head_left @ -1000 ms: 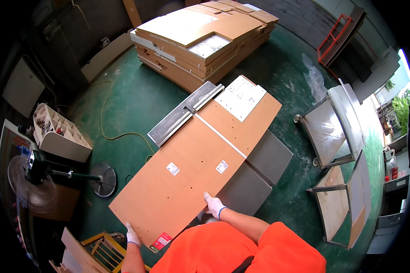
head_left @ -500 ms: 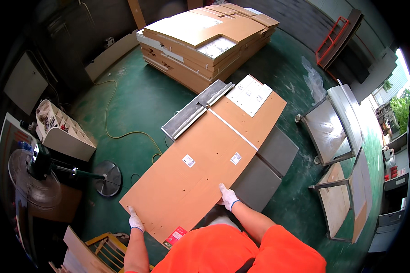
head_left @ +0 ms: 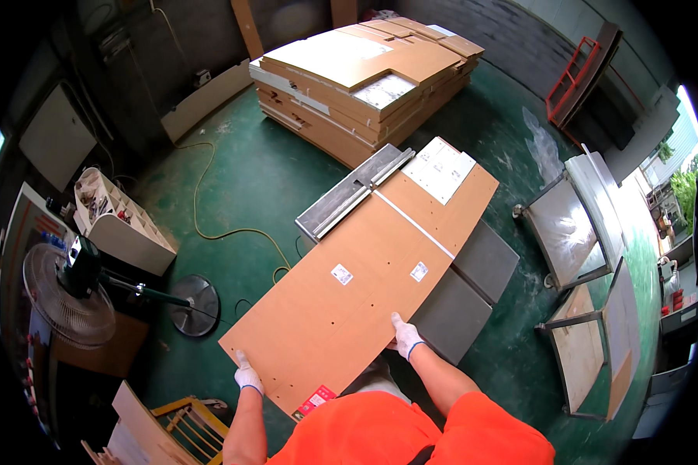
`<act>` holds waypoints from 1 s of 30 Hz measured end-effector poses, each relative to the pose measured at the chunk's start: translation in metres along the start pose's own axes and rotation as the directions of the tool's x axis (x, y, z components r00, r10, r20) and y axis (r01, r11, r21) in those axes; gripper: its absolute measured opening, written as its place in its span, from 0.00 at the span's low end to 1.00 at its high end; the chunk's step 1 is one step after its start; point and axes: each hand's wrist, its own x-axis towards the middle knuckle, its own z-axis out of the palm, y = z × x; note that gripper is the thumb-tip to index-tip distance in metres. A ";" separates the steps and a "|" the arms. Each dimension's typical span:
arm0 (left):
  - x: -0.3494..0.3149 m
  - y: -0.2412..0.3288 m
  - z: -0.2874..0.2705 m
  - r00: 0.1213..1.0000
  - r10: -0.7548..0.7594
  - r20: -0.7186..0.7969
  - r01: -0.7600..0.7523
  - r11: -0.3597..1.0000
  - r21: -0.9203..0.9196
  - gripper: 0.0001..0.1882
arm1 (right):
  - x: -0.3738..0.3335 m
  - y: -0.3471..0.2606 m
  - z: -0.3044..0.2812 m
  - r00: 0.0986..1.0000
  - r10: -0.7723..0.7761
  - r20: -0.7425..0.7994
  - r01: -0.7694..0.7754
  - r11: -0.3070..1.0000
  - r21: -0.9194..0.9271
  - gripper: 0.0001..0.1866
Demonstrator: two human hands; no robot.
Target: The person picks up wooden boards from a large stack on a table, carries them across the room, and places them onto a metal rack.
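Note:
A large orange-brown wooden panel (head_left: 326, 310) lies across a grey-topped worktable (head_left: 448, 314), its near end sticking out toward me. Small dark holes, two white labels and a red label (head_left: 316, 401) mark its face. My left hand (head_left: 247, 373), in a white glove, grips the panel's near left edge, thumb on top. My right hand (head_left: 405, 335), gloved too, holds the right edge with its thumb above and its fingers hidden beneath. A white strip crosses the panel, and a white printed sheet (head_left: 440, 169) lies on its far end. Along the left side runs a grey metal ledge (head_left: 354, 194).
Behind the worktable stands a big stack of panels (head_left: 318, 116). To the left are a floor fan (head_left: 74, 294), a white compartment bin (head_left: 128, 232) and a yellow cord (head_left: 202, 205) on the green floor. Metal-framed carts (head_left: 570, 225) stand at the right, a yellow rack (head_left: 198, 426) at lower left.
The whole scene sits a little farther right in the picture, as my view has turned slightly. Both hands keep their hold, and the panel has hardly moved against the worktable.

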 end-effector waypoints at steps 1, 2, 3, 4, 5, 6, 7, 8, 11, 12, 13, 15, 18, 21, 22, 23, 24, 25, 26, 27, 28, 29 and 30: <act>-0.004 -0.001 0.001 0.999 0.012 -0.037 -0.012 1.000 0.013 0.43 | 0.001 0.001 -0.002 1.000 -0.004 0.009 0.004 1.000 -0.002 0.28; -0.007 -0.001 0.000 0.997 0.024 -0.078 -0.022 0.999 0.025 0.44 | -0.002 0.001 -0.003 1.000 -0.004 0.018 0.004 1.000 -0.017 0.28; -0.008 -0.002 -0.002 0.995 0.043 -0.086 -0.042 0.999 0.007 0.43 | -0.006 0.001 -0.005 1.000 -0.005 0.027 0.005 0.999 -0.033 0.28; -0.011 -0.004 -0.005 0.994 0.061 -0.095 -0.062 0.998 -0.013 0.43 | -0.010 0.001 -0.005 0.999 -0.005 0.036 0.007 0.999 -0.049 0.28; -0.015 -0.006 -0.009 0.992 0.076 -0.102 -0.079 0.996 -0.029 0.43 | -0.016 0.004 -0.005 0.999 0.004 0.043 -0.002 0.999 -0.048 0.28; -0.008 -0.013 -0.019 0.992 0.075 -0.102 -0.076 0.997 -0.004 0.43 | -0.020 0.010 -0.005 0.998 0.009 0.057 -0.006 0.999 -0.051 0.28; 0.002 -0.017 -0.032 0.992 0.073 -0.101 -0.072 0.997 0.020 0.43 | -0.024 0.016 -0.005 0.997 0.014 0.071 -0.010 0.998 -0.055 0.28; 0.013 -0.022 -0.048 0.992 0.071 -0.101 -0.067 0.997 0.047 0.44 | -0.028 0.024 -0.003 0.996 0.045 0.081 -0.039 0.997 -0.071 0.28; 0.037 -0.025 -0.103 0.986 0.095 -0.134 -0.080 0.990 0.115 0.44 | -0.053 0.058 0.015 0.976 0.115 0.186 -0.104 0.992 -0.070 0.29; 0.037 -0.021 -0.115 0.986 0.093 -0.139 -0.074 0.988 0.134 0.45 | -0.062 0.064 0.021 0.961 0.162 0.226 -0.143 0.985 -0.095 0.30; 0.037 -0.017 -0.128 0.985 0.091 -0.144 -0.069 0.986 0.155 0.46 | -0.070 0.071 0.027 0.942 0.208 0.264 -0.182 0.976 -0.120 0.31; 0.041 -0.012 -0.158 0.987 0.042 -0.157 -0.015 0.985 0.170 0.49 | -0.081 0.088 0.040 0.913 0.256 0.318 -0.223 0.965 -0.137 0.33; 0.053 -0.012 -0.188 1.000 -0.014 -0.022 0.015 1.000 0.018 0.47 | -0.083 0.114 0.058 0.898 0.253 0.359 -0.212 0.966 -0.150 0.36; 0.045 -0.009 -0.195 0.985 -0.085 0.147 0.100 0.990 -0.103 0.45 | -0.082 0.118 0.058 0.905 0.235 0.355 -0.188 0.968 -0.164 0.36; 0.041 -0.016 -0.197 0.974 -0.099 0.203 0.129 0.982 -0.139 0.44 | -0.083 0.118 0.058 0.913 0.237 0.333 -0.196 0.969 -0.151 0.36; 0.037 -0.021 -0.197 0.958 -0.110 0.263 0.157 0.973 -0.168 0.43 | -0.083 0.114 0.058 0.901 0.237 0.363 -0.171 0.964 -0.206 0.35; 0.034 -0.031 -0.202 0.947 -0.136 0.290 0.181 0.974 -0.133 0.42 | -0.085 0.110 0.055 0.889 0.246 0.386 -0.153 0.955 -0.255 0.35; 0.032 -0.047 -0.211 0.935 -0.148 0.323 0.198 0.972 -0.128 0.42 | -0.087 0.102 0.048 0.876 0.262 0.406 -0.141 0.942 -0.304 0.35; 0.034 -0.059 -0.217 0.922 -0.157 0.354 0.212 0.970 -0.122 0.43 | -0.084 0.088 0.037 0.868 0.315 0.383 -0.117 0.880 -0.460 0.33; 0.036 -0.064 -0.221 0.910 -0.163 0.380 0.223 0.968 -0.119 0.43 | -0.081 0.066 0.019 0.858 0.343 0.382 -0.086 0.830 -0.552 0.30; 0.032 -0.066 -0.223 0.909 -0.206 0.363 0.254 0.963 -0.090 0.43 | -0.079 0.046 0.003 0.968 0.073 0.239 0.082 0.810 -0.580 0.26; 0.029 -0.063 -0.221 0.900 -0.219 0.378 0.269 0.959 -0.085 0.43 | -0.054 0.040 -0.025 0.947 -0.321 -0.012 0.266 0.802 -0.535 0.24; 0.025 -0.060 -0.221 0.893 -0.230 0.387 0.282 0.956 -0.083 0.43 | -0.031 0.030 -0.060 0.673 -0.655 -0.344 0.381 0.705 -0.598 0.25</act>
